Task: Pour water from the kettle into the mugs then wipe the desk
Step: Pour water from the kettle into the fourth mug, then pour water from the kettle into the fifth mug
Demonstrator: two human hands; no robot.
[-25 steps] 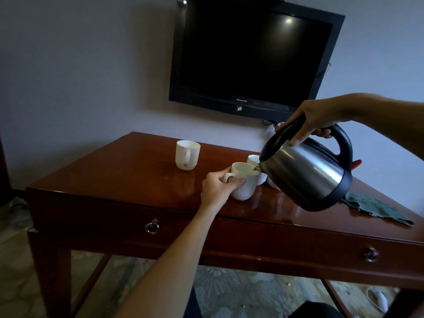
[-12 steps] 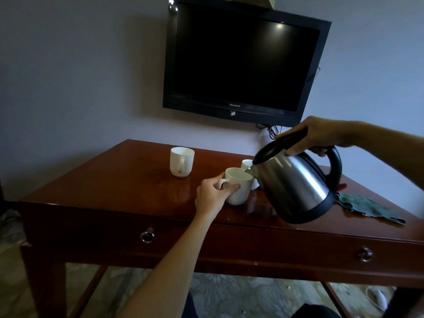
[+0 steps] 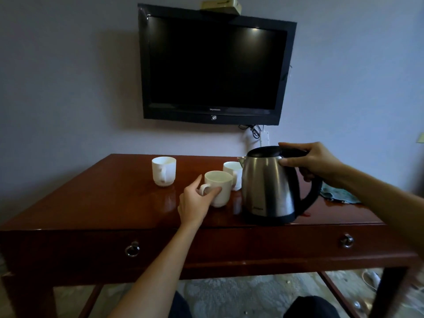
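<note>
The kettle (image 3: 268, 187) stands upright at the front edge of the desk (image 3: 114, 203), just beside the near mug (image 3: 219, 188), and the right hand (image 3: 314, 164) grips its handle. The left hand (image 3: 195, 203) curls around that mug, so the pouring step seems between mugs. The next move probably calls for lifting the kettle toward another mug, for example the far-left mug (image 3: 163, 171).

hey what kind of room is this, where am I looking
Probably a hotel room: a black flat-screen television mounted on the wall above a glossy dark wooden desk, which carries a stainless steel electric kettle and three plain white ceramic mugs.

Both hands curl in grips, left hand (image 3: 195, 203) low, right hand (image 3: 314, 160) higher.
</note>
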